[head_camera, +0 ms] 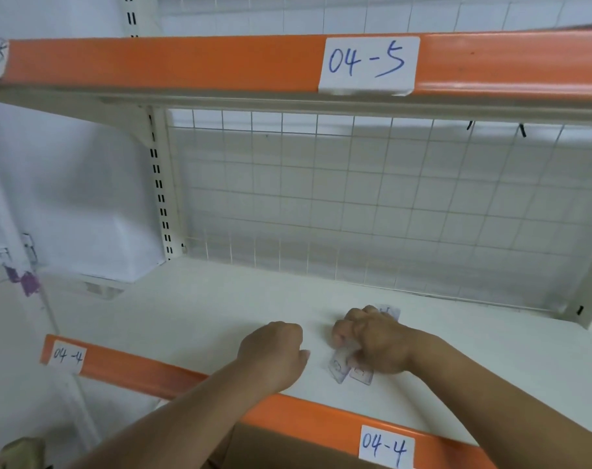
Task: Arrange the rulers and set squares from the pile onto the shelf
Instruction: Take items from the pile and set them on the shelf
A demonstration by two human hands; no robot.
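While the clear plastic pieces (350, 368) lie half under the right grip (372, 340), the entry reads as follows.

Item: small bundle of transparent rulers or set squares; which of the two cannot be told.

Location: on the white shelf (193, 316), middle front, near the orange front rail (145, 370) carrying the label 04-4 (384, 448).

Risks:
- Pieces are thin, slick and stacked, so they would likely fan out or slide apart on release. Cause: smooth plastic on smooth painted metal.
- The bundle sits close to the front edge, so a piece nudged by a wrist drawing back could go over the rail.
- Pieces are transparent on a pale surface, so a stray one is easily overlooked.

Right grip: fingers curled closed over the bundle, pressing it to the shelf. One end shows beyond the knuckles, the other below the heel of the hand.

Left grip (274, 346): fingers curled into a fist, resting on the shelf just beside the bundle but apart from it. Nothing seen held.

Backing: wire grid back panel (355, 204) behind the shelf.
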